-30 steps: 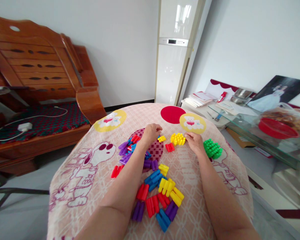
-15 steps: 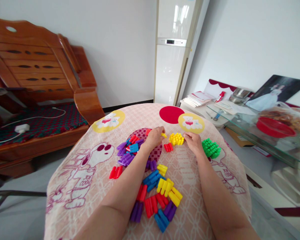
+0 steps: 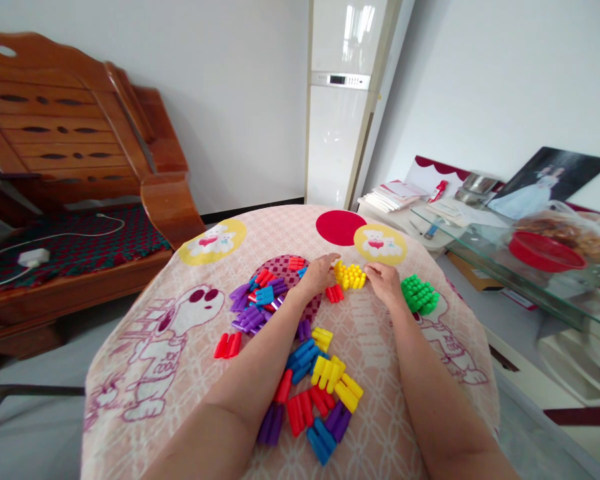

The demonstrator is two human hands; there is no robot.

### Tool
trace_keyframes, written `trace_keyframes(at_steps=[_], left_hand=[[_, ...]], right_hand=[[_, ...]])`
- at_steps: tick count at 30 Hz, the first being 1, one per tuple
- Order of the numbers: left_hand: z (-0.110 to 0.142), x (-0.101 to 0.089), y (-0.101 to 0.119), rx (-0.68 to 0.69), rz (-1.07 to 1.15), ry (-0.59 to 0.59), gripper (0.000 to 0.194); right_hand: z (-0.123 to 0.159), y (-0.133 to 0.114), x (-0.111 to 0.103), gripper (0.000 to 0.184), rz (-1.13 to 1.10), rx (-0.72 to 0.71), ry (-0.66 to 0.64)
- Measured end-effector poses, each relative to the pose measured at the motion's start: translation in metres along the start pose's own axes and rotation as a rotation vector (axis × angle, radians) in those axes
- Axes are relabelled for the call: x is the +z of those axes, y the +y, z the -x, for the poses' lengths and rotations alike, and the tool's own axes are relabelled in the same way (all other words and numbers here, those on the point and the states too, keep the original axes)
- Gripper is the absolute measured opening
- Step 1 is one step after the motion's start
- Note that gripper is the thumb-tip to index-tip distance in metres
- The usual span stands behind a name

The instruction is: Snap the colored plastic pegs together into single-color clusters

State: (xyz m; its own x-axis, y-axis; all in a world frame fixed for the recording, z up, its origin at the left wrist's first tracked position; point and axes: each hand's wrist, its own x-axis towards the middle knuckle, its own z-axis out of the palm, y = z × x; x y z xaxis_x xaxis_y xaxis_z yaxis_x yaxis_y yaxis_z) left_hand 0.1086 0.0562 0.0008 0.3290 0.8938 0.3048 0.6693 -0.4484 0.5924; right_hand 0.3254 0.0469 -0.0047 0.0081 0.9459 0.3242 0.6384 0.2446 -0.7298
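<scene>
On the patterned tablecloth stands a cluster of yellow plastic blocks (image 3: 351, 277), made of knobbed pieces packed together. My left hand (image 3: 321, 275) is at its left side, fingers closed on a yellow block (image 3: 337, 268) that meets the cluster; the fingers hide part of it. From the right, my right hand (image 3: 384, 283) pinches the cluster's edge with bent fingers. A red block (image 3: 335, 293) lies just in front of the cluster. Right of my right hand sits a similar green cluster of blocks (image 3: 420, 295).
Purple, blue and red blocks (image 3: 253, 317) lie heaped left of my left forearm. More loose blocks, including yellow ones (image 3: 329, 373), lie between my forearms. A glass-topped side table (image 3: 480, 247) with a red bowl (image 3: 547, 252) stands right; a wooden bench (image 3: 75, 160) stands left.
My left hand has moved slightly right, bringing its yellow block from a gap beside the yellow cluster up against it. My right hand stays at the cluster. The view has shifted slightly.
</scene>
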Motion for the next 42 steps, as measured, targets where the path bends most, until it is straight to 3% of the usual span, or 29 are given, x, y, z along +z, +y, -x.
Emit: trace_keyframes(at_steps=[7,15,18,20,23,26,29,32,36,39,42], left_hand=[[-0.002,0.004,0.001,-0.075,0.012,-0.03,0.057],[-0.003,0.014,-0.001,0.017,0.136,-0.08,0.075],[-0.004,0.006,-0.004,-0.003,0.172,-0.05,0.073],[-0.005,-0.009,-0.007,-0.055,0.242,-0.004,0.072],[-0.001,-0.048,-0.011,-0.145,0.367,0.102,0.066],[0.011,-0.095,-0.008,-0.144,0.463,0.303,0.049],[0.027,-0.136,0.001,-0.108,0.527,0.551,0.037],[0.042,-0.165,0.01,-0.102,0.546,0.762,0.028],[0.057,-0.188,0.014,-0.089,0.555,0.95,0.022],[0.064,-0.197,0.014,-0.089,0.559,1.016,0.021],[0.067,-0.202,0.015,-0.09,0.558,1.049,0.02]], right_hand=[[0.0,0.0,0.002,0.033,0.006,0.004,0.022],[-0.001,0.002,0.003,0.031,0.015,0.002,0.021],[-0.001,0.001,0.003,0.031,0.001,0.01,0.024],[-0.001,0.002,0.002,0.031,-0.011,0.01,0.028],[-0.001,0.002,0.001,0.031,-0.017,0.012,0.059],[-0.002,-0.006,-0.004,0.031,0.021,0.007,0.144],[0.0,-0.033,-0.012,0.03,0.049,-0.044,0.168],[0.011,-0.075,-0.02,0.027,0.034,-0.146,-0.023],[0.046,-0.122,-0.015,0.018,0.197,-0.32,-0.557],[0.073,-0.13,0.001,0.015,0.391,-0.451,-0.785],[0.087,-0.124,0.015,0.019,0.475,-0.515,-0.848]])
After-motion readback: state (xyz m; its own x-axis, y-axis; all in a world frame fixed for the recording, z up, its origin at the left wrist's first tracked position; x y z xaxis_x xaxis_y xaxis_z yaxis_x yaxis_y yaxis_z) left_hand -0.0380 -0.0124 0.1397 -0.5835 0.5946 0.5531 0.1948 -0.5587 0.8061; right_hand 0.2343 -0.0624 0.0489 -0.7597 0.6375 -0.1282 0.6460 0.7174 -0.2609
